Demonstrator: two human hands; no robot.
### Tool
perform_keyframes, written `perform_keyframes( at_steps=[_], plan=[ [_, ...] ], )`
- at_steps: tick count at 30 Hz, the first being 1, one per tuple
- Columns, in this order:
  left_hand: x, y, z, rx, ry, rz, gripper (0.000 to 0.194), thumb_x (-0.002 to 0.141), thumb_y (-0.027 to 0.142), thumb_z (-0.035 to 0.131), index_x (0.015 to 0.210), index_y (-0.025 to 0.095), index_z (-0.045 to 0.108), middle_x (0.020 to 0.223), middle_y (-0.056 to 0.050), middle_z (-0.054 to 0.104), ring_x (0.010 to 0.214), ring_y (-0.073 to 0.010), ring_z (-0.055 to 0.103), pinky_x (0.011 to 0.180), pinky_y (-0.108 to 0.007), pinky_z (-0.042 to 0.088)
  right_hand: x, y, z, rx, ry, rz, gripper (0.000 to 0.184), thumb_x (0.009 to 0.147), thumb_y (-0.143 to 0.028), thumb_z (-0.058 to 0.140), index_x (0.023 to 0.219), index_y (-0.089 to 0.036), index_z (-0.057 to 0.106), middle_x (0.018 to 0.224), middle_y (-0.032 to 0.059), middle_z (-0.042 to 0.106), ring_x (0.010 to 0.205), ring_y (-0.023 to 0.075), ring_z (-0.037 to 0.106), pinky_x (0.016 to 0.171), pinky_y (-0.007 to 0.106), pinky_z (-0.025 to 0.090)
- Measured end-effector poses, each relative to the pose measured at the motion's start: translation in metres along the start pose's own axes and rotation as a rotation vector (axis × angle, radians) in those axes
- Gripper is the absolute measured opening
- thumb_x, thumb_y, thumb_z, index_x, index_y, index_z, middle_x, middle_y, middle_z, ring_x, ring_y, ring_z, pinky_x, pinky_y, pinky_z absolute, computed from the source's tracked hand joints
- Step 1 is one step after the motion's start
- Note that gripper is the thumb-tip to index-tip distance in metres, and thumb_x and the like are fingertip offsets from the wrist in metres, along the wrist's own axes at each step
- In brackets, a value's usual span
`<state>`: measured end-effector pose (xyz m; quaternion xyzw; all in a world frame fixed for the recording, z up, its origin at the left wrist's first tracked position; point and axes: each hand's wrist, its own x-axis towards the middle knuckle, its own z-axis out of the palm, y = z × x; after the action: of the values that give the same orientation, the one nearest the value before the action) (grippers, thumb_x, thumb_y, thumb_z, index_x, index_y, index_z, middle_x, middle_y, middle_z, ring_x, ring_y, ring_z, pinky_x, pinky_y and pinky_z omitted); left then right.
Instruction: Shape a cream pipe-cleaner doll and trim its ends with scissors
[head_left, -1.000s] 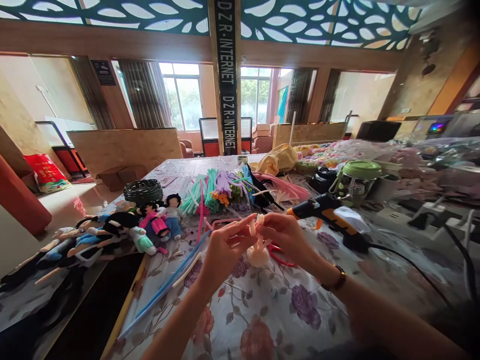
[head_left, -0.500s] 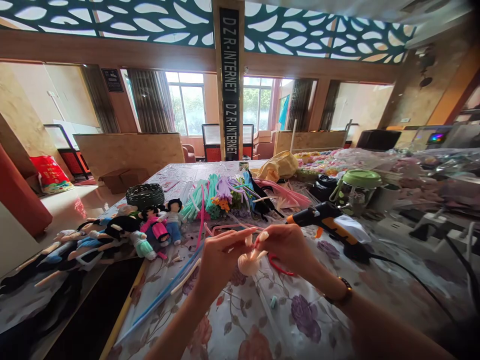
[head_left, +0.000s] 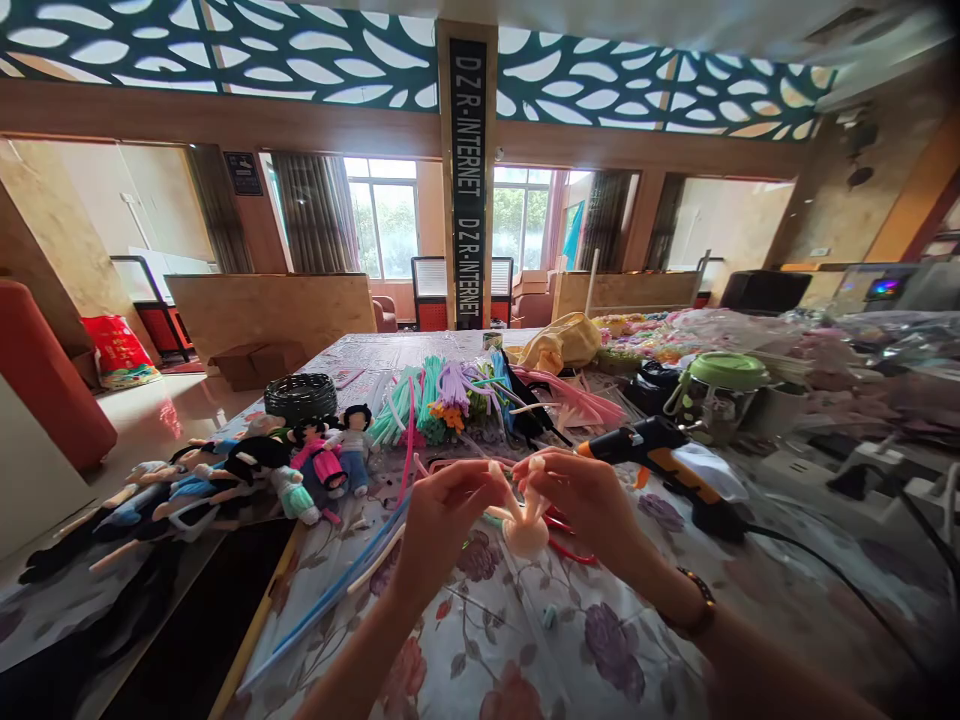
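Between my hands is a cream pipe-cleaner doll part [head_left: 526,537], a round ball at the bottom with two strands rising from it. My left hand [head_left: 454,505] pinches the tip of the left strand with thumb and fingers. On the other side, my right hand [head_left: 589,505] grips the right strand near its end; a dark bracelet is on that wrist. The ball hangs just above the flowered tablecloth [head_left: 517,640]. Partly hidden behind my right hand lie red loops [head_left: 574,553], which look like scissor handles. A small green scrap [head_left: 550,615] lies nearer to me.
Finished dolls [head_left: 289,470] lie at the left, by a dark wire coil [head_left: 300,397]. Bundles of coloured pipe cleaners [head_left: 442,400] are behind my hands. A corded glue gun [head_left: 667,465] rests right, near a green-lidded jar [head_left: 724,375]. Blue stems [head_left: 330,585] lie left.
My hands have drawn slightly apart, and the two strands now stand spread and straighter above the ball. The view has shifted a little, moving everything right and down.
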<state>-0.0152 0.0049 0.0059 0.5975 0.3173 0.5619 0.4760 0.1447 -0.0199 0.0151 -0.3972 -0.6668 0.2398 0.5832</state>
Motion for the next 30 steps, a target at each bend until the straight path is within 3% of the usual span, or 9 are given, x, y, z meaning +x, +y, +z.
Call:
perform_keyframes(
  at_steps=[2, 7, 12, 16, 23, 30],
  plan=[
    [0.0, 0.0, 0.0, 0.026, 0.003, 0.025, 0.009, 0.067, 0.022, 0.071, 0.074, 0.016, 0.072, 0.075, -0.002, 0.073, 0.069, -0.0135, 0.067, 0.065, -0.02, 0.054, 0.0, 0.0, 0.0, -0.016, -0.002, -0.012, 0.016, 0.073, -0.03, 0.065, 0.061, -0.018, 0.068, 0.071, 0.0032, 0.069, 0.065, 0.0137, 0.061, 0.06, 0.024, 0.049],
    [-0.001, 0.002, -0.002, 0.014, 0.044, 0.074, 0.007, 0.067, 0.021, 0.071, 0.069, 0.015, 0.072, 0.072, -0.002, 0.072, 0.067, -0.0138, 0.066, 0.066, -0.021, 0.054, 0.0, 0.004, 0.0, 0.122, 0.008, 0.181, 0.01, 0.069, -0.03, 0.07, 0.075, -0.021, 0.07, 0.073, 0.0012, 0.072, 0.065, 0.016, 0.066, 0.059, 0.025, 0.052],
    [-0.001, 0.004, -0.003, -0.008, 0.103, 0.098, 0.01, 0.067, 0.024, 0.072, 0.072, 0.015, 0.072, 0.072, -0.003, 0.073, 0.068, -0.0157, 0.067, 0.067, -0.025, 0.055, 0.002, 0.005, -0.003, 0.096, -0.06, 0.077, 0.019, 0.082, -0.035, 0.058, 0.081, -0.021, 0.071, 0.083, 0.002, 0.073, 0.077, 0.0167, 0.067, 0.071, 0.027, 0.053],
    [-0.001, 0.006, -0.002, -0.01, 0.135, 0.084, 0.012, 0.065, 0.024, 0.072, 0.072, 0.015, 0.071, 0.07, -0.004, 0.072, 0.067, -0.0171, 0.067, 0.065, -0.026, 0.055, 0.002, 0.005, -0.002, 0.095, -0.121, 0.065, 0.025, 0.083, -0.04, 0.056, 0.083, -0.021, 0.072, 0.081, 0.0026, 0.073, 0.076, 0.0173, 0.067, 0.07, 0.028, 0.053],
    [-0.004, 0.01, 0.001, -0.032, 0.02, 0.025, 0.008, 0.065, 0.02, 0.071, 0.071, 0.015, 0.069, 0.062, 0.0, 0.068, 0.058, -0.0123, 0.063, 0.058, -0.02, 0.052, 0.0, 0.006, 0.001, 0.191, 0.022, 0.172, 0.015, 0.07, -0.034, 0.071, 0.075, -0.02, 0.069, 0.072, 0.0008, 0.07, 0.067, 0.0159, 0.065, 0.062, 0.026, 0.054],
    [-0.005, 0.005, -0.001, -0.02, -0.087, 0.001, 0.019, 0.066, 0.023, 0.071, 0.084, 0.016, 0.071, 0.067, 0.0, 0.066, 0.06, -0.0139, 0.065, 0.058, -0.023, 0.054, 0.0, 0.01, 0.001, 0.247, 0.004, 0.205, 0.016, 0.064, -0.03, 0.074, 0.072, -0.021, 0.064, 0.068, -0.0016, 0.066, 0.062, 0.012, 0.061, 0.061, 0.025, 0.053]
  ],
)
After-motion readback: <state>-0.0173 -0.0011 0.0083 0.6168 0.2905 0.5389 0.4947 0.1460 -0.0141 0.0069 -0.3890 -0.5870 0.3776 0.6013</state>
